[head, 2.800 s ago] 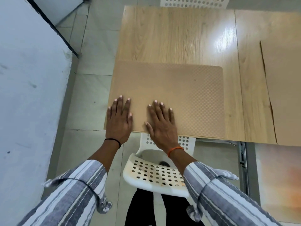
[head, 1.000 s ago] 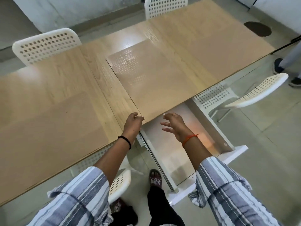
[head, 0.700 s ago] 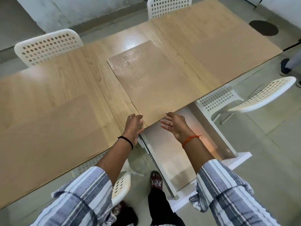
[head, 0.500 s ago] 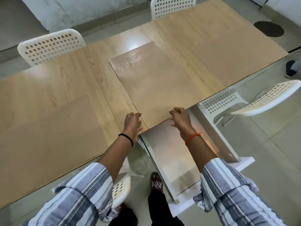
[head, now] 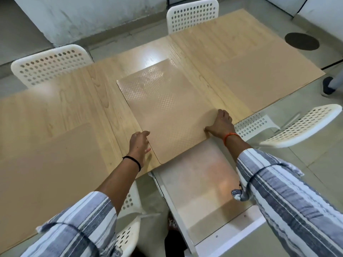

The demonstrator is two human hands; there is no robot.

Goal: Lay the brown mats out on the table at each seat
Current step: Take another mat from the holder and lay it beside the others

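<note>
Three brown textured mats lie on the light wooden table (head: 74,101). The middle mat (head: 167,108) lies lengthwise away from me, and its near end sticks out past the table's front edge. My left hand (head: 140,143) curls around that mat's left edge near the front corner. On the mat's right front corner sits my right hand (head: 220,123), fingers on top and thumb at the edge. A second mat (head: 46,164) lies flat at the left seat. The third mat (head: 269,78) lies at the right end.
White perforated chairs stand at the far left (head: 50,65), far side (head: 192,13), right (head: 300,125) and just below me (head: 128,236). A white pulled-out drawer (head: 200,182) juts from under the table. Someone's shoe (head: 328,86) is on the floor at right.
My right hand slid right along the middle mat's near end to its right corner. My left hand stayed at the left corner. Before that I left the left mat.
</note>
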